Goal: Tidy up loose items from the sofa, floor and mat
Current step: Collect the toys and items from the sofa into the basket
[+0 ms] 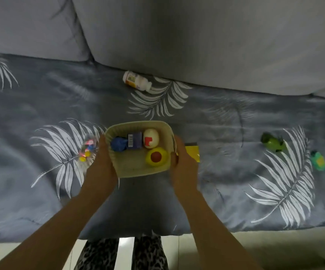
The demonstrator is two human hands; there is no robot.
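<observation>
I hold a cream basket (130,168) over the sofa seat, my left hand (101,160) gripping its left wall and my right hand (183,160) gripping its right wall. Inside lie a blue ball (118,144), a purple box (134,140), a white egg with a red mark (151,138) and a yellow round toy with a red centre (156,156). On the sofa cover lie a white bottle (137,81), a clear bag of coloured pieces (86,150), a yellow packet (193,152) partly behind my right hand, a green toy (273,144) and a green-yellow toy (319,160).
The sofa seat wears a grey cover (216,137) with white leaf prints; grey back cushions (196,36) rise behind. The seat's front edge runs across the bottom, with pale floor (274,250) and my patterned trouser legs (118,254) below it.
</observation>
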